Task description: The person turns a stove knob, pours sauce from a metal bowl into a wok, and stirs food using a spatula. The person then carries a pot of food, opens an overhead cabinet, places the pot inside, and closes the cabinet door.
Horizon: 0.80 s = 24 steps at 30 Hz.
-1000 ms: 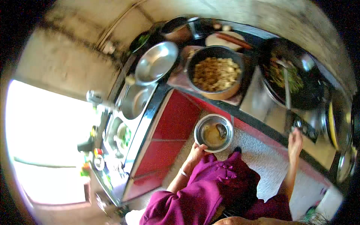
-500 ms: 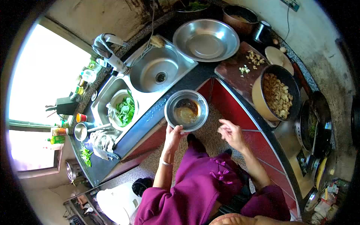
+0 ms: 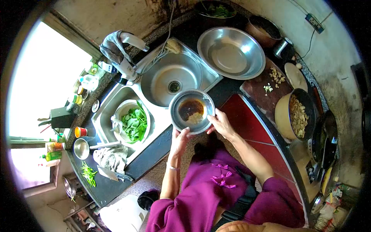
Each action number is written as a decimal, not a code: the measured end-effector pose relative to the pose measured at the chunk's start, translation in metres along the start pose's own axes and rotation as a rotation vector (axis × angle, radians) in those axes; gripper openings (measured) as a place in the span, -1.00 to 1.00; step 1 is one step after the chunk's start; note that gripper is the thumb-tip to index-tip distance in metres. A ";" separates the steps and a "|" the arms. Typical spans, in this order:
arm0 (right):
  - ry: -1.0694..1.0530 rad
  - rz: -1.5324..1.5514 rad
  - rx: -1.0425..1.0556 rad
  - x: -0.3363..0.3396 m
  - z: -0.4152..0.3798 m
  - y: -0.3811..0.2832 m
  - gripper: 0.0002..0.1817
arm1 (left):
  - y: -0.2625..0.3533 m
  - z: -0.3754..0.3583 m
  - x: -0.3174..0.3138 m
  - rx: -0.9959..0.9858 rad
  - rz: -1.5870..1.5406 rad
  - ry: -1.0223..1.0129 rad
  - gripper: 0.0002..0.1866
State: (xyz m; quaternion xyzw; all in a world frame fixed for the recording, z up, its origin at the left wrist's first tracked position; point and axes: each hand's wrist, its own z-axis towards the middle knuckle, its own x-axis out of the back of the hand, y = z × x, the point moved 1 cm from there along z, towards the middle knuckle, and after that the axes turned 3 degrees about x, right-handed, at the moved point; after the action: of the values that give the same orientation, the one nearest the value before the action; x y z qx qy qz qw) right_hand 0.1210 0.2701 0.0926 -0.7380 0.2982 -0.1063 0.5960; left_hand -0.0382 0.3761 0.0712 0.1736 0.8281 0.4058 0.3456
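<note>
Between both hands I hold a small metal bowl (image 3: 177, 123) with dark brown liquid (image 3: 191, 110) and a pale clump inside. My left hand (image 3: 179, 142) grips its near left rim, thumb over the edge. On the right rim, my right hand (image 3: 221, 123) is closed too, its thumb on the inside. The bowl is in the air by the front edge of the double steel sink (image 3: 154, 101). In the sink's left basin sits a white bowl of green leaves (image 3: 135, 121).
A wide steel basin (image 3: 228, 58) stands behind the bowl. To the right are a cutting board (image 3: 259, 91) with chopped bits and a pot (image 3: 284, 116) of pale chunks. A knife (image 3: 110, 174), green peppers (image 3: 89, 174) and a cloth (image 3: 112, 156) lie on the left counter.
My right hand has come in from the right and taken hold of the bowl's rim. My view has shifted left and my body is closer to the sink.
</note>
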 end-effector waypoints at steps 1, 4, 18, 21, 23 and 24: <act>-0.007 -0.001 0.034 0.003 0.010 0.004 -0.73 | 0.006 0.003 -0.006 -0.013 -0.084 -0.015 -0.49; -0.044 0.041 0.075 0.006 0.040 -0.001 -0.76 | 0.024 0.015 0.000 -0.036 -0.066 -0.026 -0.38; -0.007 0.029 0.019 0.031 0.134 -0.018 -0.83 | 0.119 0.103 0.162 -0.296 -0.474 0.284 -0.26; -0.020 0.014 0.008 0.030 0.145 -0.015 -0.79 | 0.137 0.126 0.181 -0.271 -0.559 0.300 -0.18; -0.012 -0.013 -0.023 0.027 0.152 -0.014 -0.73 | 0.146 0.141 0.197 -0.258 -0.428 0.363 -0.12; -0.009 -0.011 -0.017 0.024 0.160 -0.012 -0.73 | 0.154 0.150 0.202 -0.242 -0.333 0.413 -0.09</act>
State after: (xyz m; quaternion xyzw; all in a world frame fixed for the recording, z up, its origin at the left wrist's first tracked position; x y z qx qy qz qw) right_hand 0.2263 0.3884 0.0568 -0.7452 0.2922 -0.1038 0.5903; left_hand -0.0719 0.6678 0.0412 -0.0932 0.8436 0.4661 0.2498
